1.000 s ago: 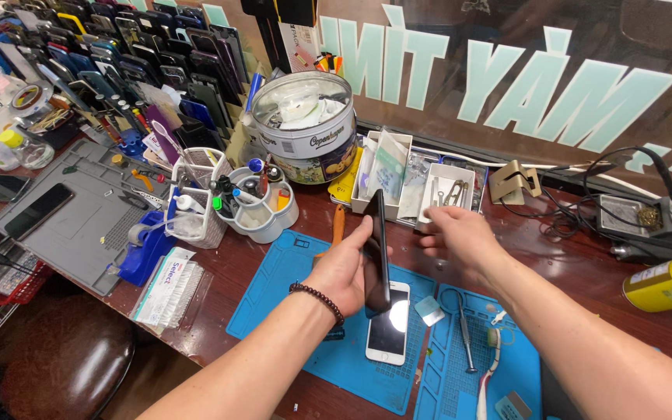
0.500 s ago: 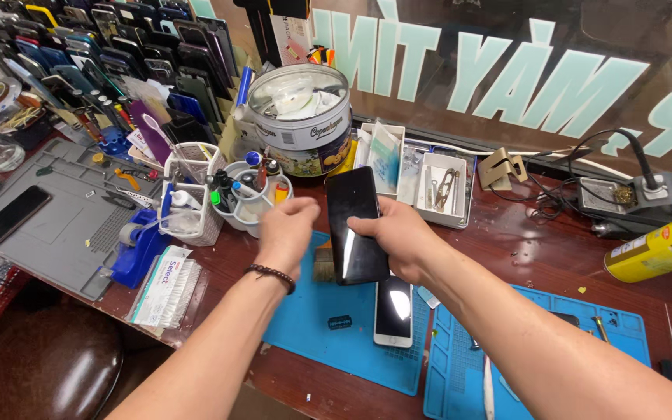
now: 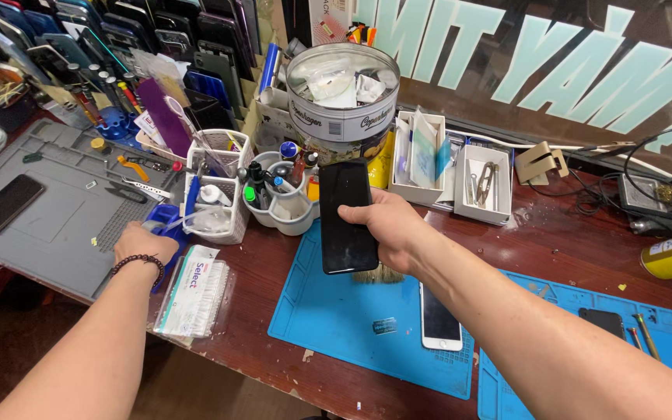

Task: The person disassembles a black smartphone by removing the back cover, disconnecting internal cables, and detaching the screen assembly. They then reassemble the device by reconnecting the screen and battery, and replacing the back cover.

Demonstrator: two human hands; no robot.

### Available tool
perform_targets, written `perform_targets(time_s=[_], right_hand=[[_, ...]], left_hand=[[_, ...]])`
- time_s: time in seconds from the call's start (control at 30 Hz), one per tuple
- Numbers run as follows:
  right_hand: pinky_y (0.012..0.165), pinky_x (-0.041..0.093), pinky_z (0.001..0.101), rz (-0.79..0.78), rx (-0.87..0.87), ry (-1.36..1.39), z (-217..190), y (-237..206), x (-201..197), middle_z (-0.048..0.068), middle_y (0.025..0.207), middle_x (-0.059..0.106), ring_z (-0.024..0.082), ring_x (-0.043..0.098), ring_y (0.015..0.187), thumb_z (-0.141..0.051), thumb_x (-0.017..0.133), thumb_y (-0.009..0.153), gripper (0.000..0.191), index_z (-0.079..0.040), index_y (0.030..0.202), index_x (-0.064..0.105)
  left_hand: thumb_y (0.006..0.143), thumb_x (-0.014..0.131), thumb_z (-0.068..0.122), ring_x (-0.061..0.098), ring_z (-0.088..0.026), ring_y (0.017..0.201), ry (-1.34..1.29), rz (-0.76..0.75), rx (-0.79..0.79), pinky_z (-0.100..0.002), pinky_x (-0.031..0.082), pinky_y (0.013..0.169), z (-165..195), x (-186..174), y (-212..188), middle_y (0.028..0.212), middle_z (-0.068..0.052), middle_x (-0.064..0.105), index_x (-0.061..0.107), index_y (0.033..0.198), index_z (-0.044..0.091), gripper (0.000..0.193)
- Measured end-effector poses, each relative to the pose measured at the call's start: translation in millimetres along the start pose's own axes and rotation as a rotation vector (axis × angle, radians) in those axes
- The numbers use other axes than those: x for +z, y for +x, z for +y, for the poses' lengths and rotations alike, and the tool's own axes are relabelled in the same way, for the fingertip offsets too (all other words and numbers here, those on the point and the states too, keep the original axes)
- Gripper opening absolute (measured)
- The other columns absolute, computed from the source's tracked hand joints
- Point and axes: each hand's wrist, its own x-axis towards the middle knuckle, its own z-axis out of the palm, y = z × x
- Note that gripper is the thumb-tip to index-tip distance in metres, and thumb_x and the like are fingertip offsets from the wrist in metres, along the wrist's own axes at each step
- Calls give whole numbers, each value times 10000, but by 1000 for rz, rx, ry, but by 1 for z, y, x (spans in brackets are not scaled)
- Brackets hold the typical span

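Centrally, a black phone (image 3: 347,218) is gripped upright by the right hand (image 3: 389,229) above the blue mat (image 3: 336,315) — the left hand (image 3: 143,243) is closed loosely at a blue bin (image 3: 166,222), its grasp unclear.

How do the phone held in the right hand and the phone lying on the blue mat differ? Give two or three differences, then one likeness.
The black phone is held above the bench in the right hand; the white phone lies flat on the blue mat. The black phone shows an all-dark face; the white phone has a white border around its dark screen. The black phone looks larger, though it is nearer the camera. Both are slim rectangles.
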Motion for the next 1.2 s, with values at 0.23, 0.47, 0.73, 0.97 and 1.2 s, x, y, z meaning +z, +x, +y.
perform_targets(time_s=[0.23,0.47,0.73,0.97,1.2], right_hand=[[771,638,453,91,9,-15,-3,-4,2,104,1041,726,248,729,894,-51,620,939,237,-55,1171,669],[798,630,434,77,-12,-53,-1,-8,5,97,1063,729,234,725,913,-51,618,945,237,-57,1174,680],[818,625,469,120,0,-2,3,-27,-2,97,1071,728,239,722,931,-60,620,939,215,-60,1148,669],[812,627,464,198,-69,117,-7,-62,-42,106,1050,714,258,720,923,-75,617,937,197,-63,1127,665],[745,630,455,477,-189,156,-13,-136,-184,96,989,733,244,731,852,-49,637,930,186,-54,1114,662]], left_hand=[[758,852,144,659,-435,1167,52,-33,-21,-485,532,985,-4,5,14,1242,-290,683,670,1263,-9,558],[738,889,204,675,-429,1123,22,64,-4,-498,544,944,-23,-13,7,1202,-263,705,673,1276,30,605],[675,910,282,709,-394,1006,-33,230,61,-493,559,870,10,-86,-31,1103,-224,735,737,1201,81,589],[601,930,406,750,-311,896,-52,53,296,-428,582,849,112,-97,-112,995,-184,764,768,1063,64,598],[563,898,422,755,-302,873,-119,-238,674,-417,586,812,255,16,-246,948,-165,776,769,980,50,574]])
